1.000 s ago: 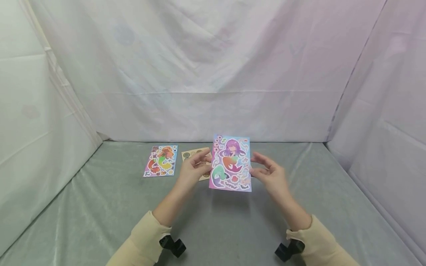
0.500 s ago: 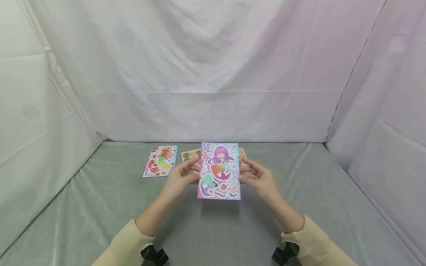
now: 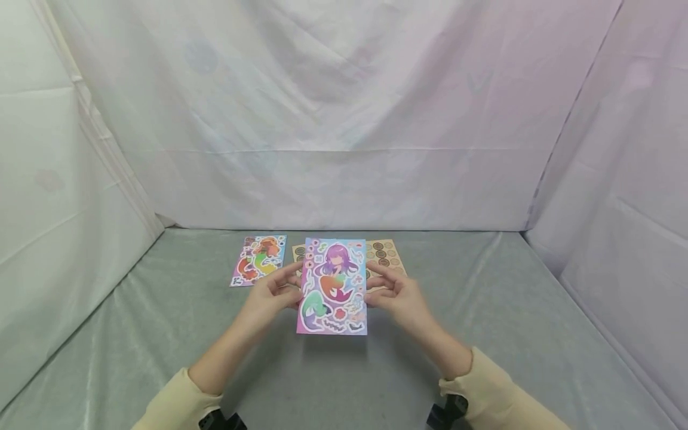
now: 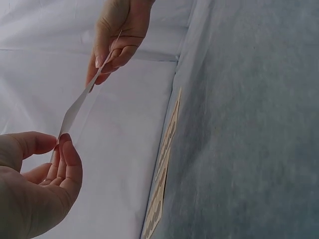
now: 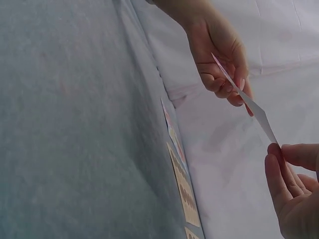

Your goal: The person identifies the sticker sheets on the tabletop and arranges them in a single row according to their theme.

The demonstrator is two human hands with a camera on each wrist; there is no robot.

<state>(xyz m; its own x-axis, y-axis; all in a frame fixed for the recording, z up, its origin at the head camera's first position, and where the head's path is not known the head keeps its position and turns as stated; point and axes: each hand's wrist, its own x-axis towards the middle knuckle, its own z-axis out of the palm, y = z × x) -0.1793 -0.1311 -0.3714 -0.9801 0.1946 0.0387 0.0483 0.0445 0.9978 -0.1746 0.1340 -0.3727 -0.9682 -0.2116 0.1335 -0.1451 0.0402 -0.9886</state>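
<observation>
A mermaid sticker sheet (image 3: 335,286), pink and blue with a purple-haired figure, is held up above the table, its printed face toward the head camera. My left hand (image 3: 273,294) pinches its left edge between thumb and fingers. At the opposite edge my right hand (image 3: 396,298) pinches it the same way. Both wrist views show the sheet (image 4: 75,110) nearly edge-on, with the left hand (image 4: 42,186) and the right hand (image 5: 298,191) each gripping one side. Behind it, tan sheets (image 3: 388,257) printed with round brown shapes lie partly hidden.
Another mermaid sticker sheet (image 3: 260,260), with red, green and yellow figures, lies flat at the back left. Grey cloth covers the table (image 3: 510,310). White curtains (image 3: 344,119) close off the back and both sides.
Both hands have moved left and a little nearer to me, carrying the mermaid sheet along. More of the tan sheets now shows on the right. The sheet at the back left has stayed put.
</observation>
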